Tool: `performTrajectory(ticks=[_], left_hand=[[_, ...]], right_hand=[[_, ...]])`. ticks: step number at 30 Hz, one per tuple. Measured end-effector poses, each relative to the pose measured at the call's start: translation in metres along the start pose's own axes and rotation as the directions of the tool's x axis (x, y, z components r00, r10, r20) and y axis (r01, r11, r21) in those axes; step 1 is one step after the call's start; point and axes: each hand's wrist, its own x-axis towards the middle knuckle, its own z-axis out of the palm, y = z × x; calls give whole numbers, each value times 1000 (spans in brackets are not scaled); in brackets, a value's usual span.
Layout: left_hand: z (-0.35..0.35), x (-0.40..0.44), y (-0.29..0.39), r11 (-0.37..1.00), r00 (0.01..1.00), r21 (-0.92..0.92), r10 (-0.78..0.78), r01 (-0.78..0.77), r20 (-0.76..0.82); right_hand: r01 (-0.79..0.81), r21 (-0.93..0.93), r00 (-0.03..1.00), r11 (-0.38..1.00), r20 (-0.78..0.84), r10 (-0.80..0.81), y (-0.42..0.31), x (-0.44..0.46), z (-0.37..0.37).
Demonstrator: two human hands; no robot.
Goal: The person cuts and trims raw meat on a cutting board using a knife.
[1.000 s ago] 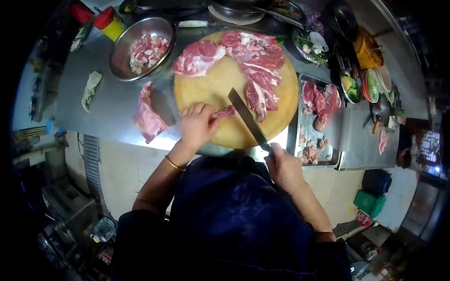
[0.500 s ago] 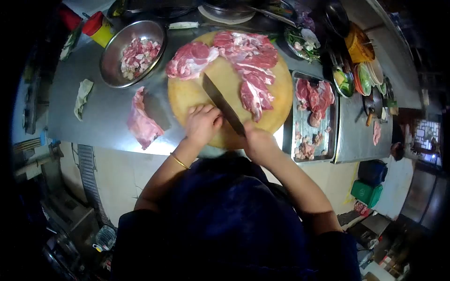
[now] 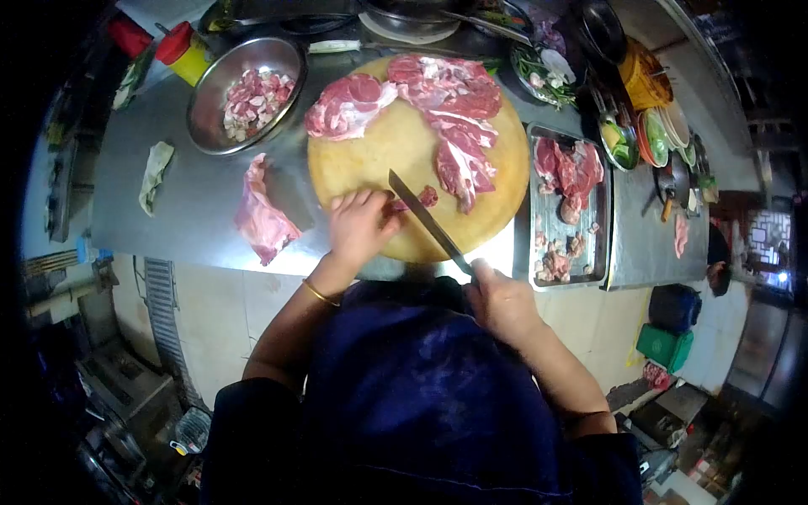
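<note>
**Meat strip (image 3: 429,197) being held at one end by the left hand (image 3: 362,224), with a knife (image 3: 436,231) being slanted across it**

Nearest the body, the knife's handle is being gripped by the right hand (image 3: 503,303), whose fingers are being kept wrapped around it. From there the blade is being pointed away and to the left, its tip being held beyond the meat strip.

Slightly farther off, the strip's left end is apparently being pinched between the thumb and bent fingers of the left hand, the nearer hand to the meat. The strip is lying on the near half of the round cutting board (image 3: 362,164), to the right of those fingers. Its long axis is running roughly sideways, the right end tilting a little away from the body. Its line is being crossed by the blade near the left thumb; whether the strip is being touched or parted there cannot be told.

To the left of the board, a pale meat piece (image 3: 263,217) is being supported by the table (image 3: 194,198). On the board's far side, a rounded meat piece (image 3: 352,105) and a larger meat slab (image 3: 446,93) are lying apart from both hands. Beyond, at the left, chopped meat (image 3: 257,99) is being contained by a metal bowl (image 3: 209,101).
</note>
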Motion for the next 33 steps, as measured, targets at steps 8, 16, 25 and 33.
performTrajectory(ticks=[8, 16, 25, 33], left_hand=[[1, -1, -1, 998, 998, -48, 38, -41, -52], [6, -8, -8, 994, 993, -99, 33, -44, -111], [0, -5, 5, 994, 964, 9, -104, 109, -245], [7, -10, -5, 999, 967, -2, -32, 33, -252]], right_hand=[[-71, 48, 997, 996, -36, 72, 4, -7, -14], [-116, -15, 990, 993, 80, 117, 12, 5, -4], [78, 31, 996, 996, 31, -79, 0, 3, -11], [185, -26, 975, 982, 128, -180, 15, 24, -8]])
